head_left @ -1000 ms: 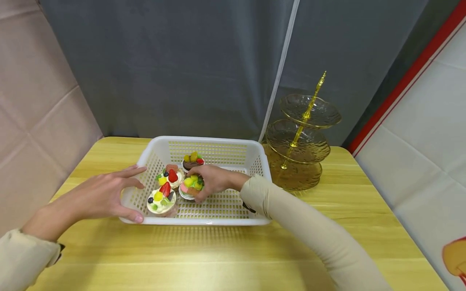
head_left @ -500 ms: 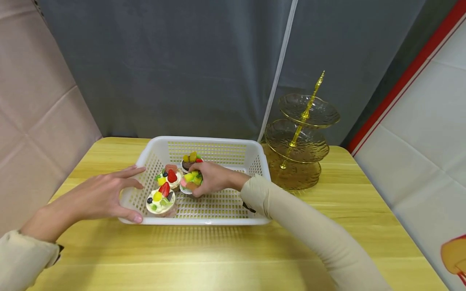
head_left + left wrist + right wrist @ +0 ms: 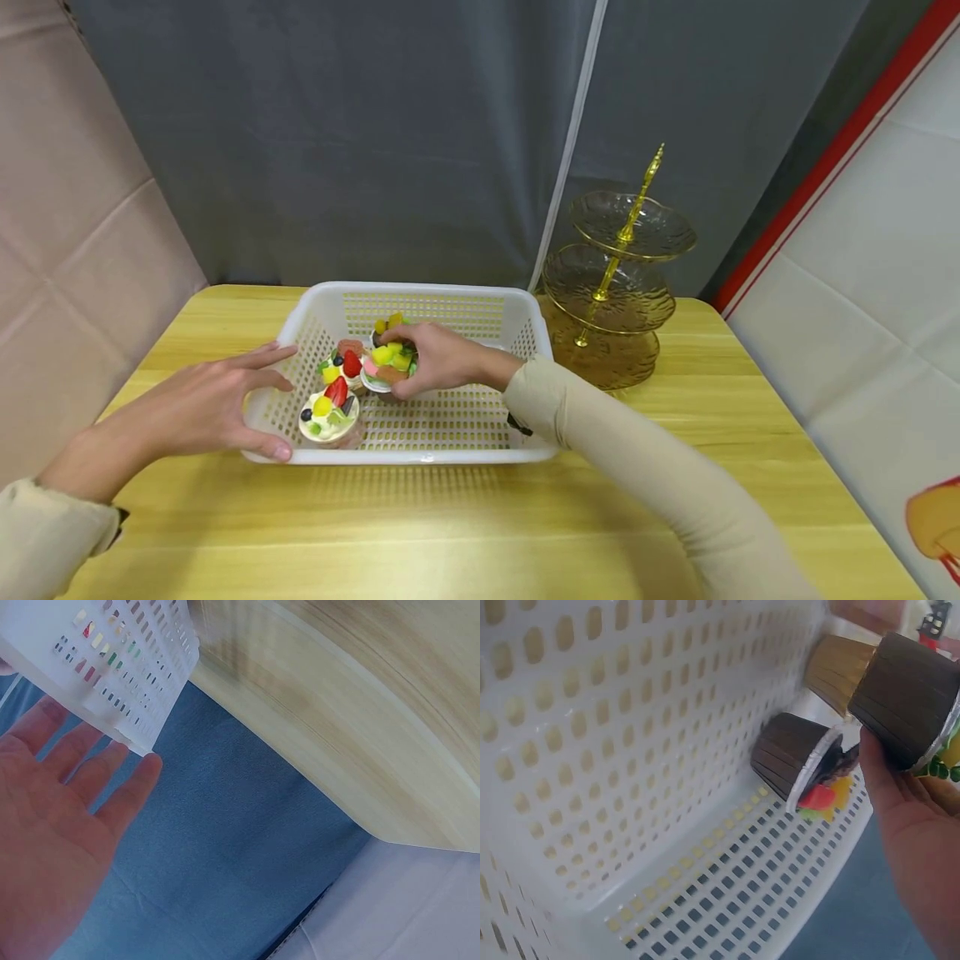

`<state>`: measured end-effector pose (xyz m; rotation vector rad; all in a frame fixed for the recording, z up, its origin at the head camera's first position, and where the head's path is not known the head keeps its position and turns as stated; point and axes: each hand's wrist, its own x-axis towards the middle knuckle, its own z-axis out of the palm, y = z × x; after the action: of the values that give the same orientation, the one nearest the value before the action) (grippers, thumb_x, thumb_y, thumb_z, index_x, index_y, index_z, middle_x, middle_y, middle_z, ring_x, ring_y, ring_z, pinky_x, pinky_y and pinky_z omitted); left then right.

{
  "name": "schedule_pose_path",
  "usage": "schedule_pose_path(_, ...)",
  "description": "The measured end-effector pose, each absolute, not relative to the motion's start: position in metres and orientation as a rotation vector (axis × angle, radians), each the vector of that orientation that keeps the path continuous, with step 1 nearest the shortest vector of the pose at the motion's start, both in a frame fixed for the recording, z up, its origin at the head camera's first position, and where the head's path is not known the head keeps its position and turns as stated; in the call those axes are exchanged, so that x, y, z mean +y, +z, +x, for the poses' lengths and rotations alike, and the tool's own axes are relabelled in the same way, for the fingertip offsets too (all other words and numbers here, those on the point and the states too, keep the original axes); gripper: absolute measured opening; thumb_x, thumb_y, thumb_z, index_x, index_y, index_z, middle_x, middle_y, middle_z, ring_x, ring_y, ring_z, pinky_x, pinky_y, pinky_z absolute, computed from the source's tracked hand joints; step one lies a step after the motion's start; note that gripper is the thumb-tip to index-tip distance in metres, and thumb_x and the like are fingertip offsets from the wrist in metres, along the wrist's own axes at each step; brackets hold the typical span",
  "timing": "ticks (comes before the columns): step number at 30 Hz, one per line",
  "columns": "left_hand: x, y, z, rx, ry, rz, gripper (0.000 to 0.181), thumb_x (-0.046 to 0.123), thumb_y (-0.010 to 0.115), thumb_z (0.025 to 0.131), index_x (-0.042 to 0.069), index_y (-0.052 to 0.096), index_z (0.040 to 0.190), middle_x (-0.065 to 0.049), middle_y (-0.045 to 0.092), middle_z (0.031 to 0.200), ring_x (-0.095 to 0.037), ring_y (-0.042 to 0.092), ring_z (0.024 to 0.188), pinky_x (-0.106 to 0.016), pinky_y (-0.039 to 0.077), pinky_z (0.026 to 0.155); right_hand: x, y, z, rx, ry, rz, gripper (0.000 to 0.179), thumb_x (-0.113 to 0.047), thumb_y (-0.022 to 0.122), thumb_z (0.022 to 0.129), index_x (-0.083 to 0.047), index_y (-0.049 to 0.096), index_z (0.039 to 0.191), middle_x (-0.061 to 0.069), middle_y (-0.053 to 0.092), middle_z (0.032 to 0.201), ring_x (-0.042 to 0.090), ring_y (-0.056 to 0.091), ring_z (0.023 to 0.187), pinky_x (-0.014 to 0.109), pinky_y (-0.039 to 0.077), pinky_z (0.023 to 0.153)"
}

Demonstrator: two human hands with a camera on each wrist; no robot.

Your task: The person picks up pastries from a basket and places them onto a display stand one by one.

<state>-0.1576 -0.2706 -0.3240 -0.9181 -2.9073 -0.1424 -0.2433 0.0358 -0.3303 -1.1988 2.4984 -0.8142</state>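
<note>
Wood-grain counter (image 3: 480, 533), grey curtain (image 3: 360, 150) behind. White basket (image 3: 420, 457) on it. Left hand (image 3: 213, 404) spread wide at the basket's left end, fingers straight, touching the rim. Right hand (image 3: 444, 358) inside the basket, pinching the yellow-topped cupcake (image 3: 384, 367), dark cup, well right of the left hand. Two strawberry cupcakes (image 3: 327, 422) between; chocolate cupcake (image 3: 786, 756) just behind, partly hidden in the head view. Gold tiered stand (image 3: 628, 225) right of the basket.
</note>
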Motion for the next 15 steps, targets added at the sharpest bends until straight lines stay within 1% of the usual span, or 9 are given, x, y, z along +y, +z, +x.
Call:
schedule_pose_path(3, -0.271, -0.324, -0.157, -2.895, -0.151, -0.919, 0.082, 0.080, 0.074, 0.060, 0.013, 0.074, 0.108, -0.018, 0.051, 0.145, -0.046, 0.057, 0.121, -0.052, 0.053, 0.073, 0.039, -0.324, -0.242, 2.502, -0.874, -1.213, 0.060, -0.026, 0.075, 0.077, -0.008, 0.059, 0.132, 0.000, 0.066, 0.118, 0.011, 0.058, 0.094, 0.021, 0.046, 0.084)
schedule_pose_path(6, -0.271, -0.325, -0.156, -2.884, -0.160, -0.911, 0.081, 0.080, 0.074, 0.060, 0.013, 0.074, 0.106, -0.018, 0.052, 0.145, -0.045, 0.057, 0.121, -0.052, 0.053, 0.074, 0.043, -0.318, -0.240, 2.493, -0.970, -1.197, 0.056, -0.024, 0.072, 0.078, -0.010, 0.060, 0.131, -0.002, 0.065, 0.111, 0.011, 0.059, 0.090, 0.021, 0.049, 0.080)
schedule_pose_path(10, -0.270, -0.325, -0.156, -2.887, -0.166, -0.896, 0.081, 0.081, 0.072, 0.061, 0.013, 0.075, 0.105, -0.016, 0.052, 0.145, -0.044, 0.059, 0.120, -0.050, 0.053, 0.072, 0.050, -0.310, -0.237, 2.508, -1.033, -1.193, 0.056, -0.023, 0.069, 0.079, -0.010, 0.059, 0.132, -0.003, 0.063, 0.109, 0.010, 0.058, 0.088, 0.025, 0.050, 0.080)
schedule_pose_path(13, -0.270, -0.325, -0.156, -2.889, -0.163, -0.901, 0.082, 0.082, 0.072, 0.061, 0.013, 0.075, 0.106, -0.017, 0.052, 0.145, -0.044, 0.060, 0.117, -0.049, 0.052, 0.070, 0.053, -0.304, -0.237, 2.534, -1.027, -1.236, 0.053, -0.023, 0.067, 0.079, -0.010, 0.060, 0.130, -0.003, 0.063, 0.105, 0.009, 0.057, 0.087, 0.029, 0.050, 0.080)
schedule_pose_path(15, -0.270, -0.325, -0.155, -2.888, -0.164, -0.899, 0.082, 0.082, 0.071, 0.061, 0.013, 0.075, 0.106, -0.017, 0.052, 0.145, -0.044, 0.061, 0.115, -0.049, 0.052, 0.069, 0.055, -0.299, -0.236, 2.543, -1.021, -1.272, 0.051, -0.023, 0.066, 0.079, -0.010, 0.060, 0.128, -0.003, 0.063, 0.103, 0.009, 0.057, 0.086, 0.029, 0.050, 0.080)
